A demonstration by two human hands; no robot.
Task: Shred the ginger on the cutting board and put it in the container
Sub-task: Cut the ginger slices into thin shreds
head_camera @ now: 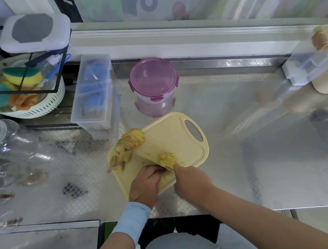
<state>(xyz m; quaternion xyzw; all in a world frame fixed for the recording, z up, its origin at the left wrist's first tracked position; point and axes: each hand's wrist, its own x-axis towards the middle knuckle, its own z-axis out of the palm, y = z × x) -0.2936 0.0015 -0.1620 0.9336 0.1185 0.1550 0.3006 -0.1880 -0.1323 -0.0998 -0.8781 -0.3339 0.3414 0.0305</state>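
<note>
Right hand (190,180) clamps the knife (148,156). Left hand (146,182) curls onto ginger (166,177) beside the blade. Shreds (166,157) and slices (129,147) lie on the cutting board (181,134). Shredding looks midway. Next: finish cutting, then open the container (154,81) (lid shut, behind the board).

We saw a pale yellow cutting board (170,134) in the middle of the frame, with darker yellow ginger (134,139) on it. Above it, the container (153,80) had a purple lid. The counter (230,104) was silver with tiny bumps. At upper left a sponge (19,75) was yellow and green. Lower down, a wristband (133,218) was light blue.
</note>
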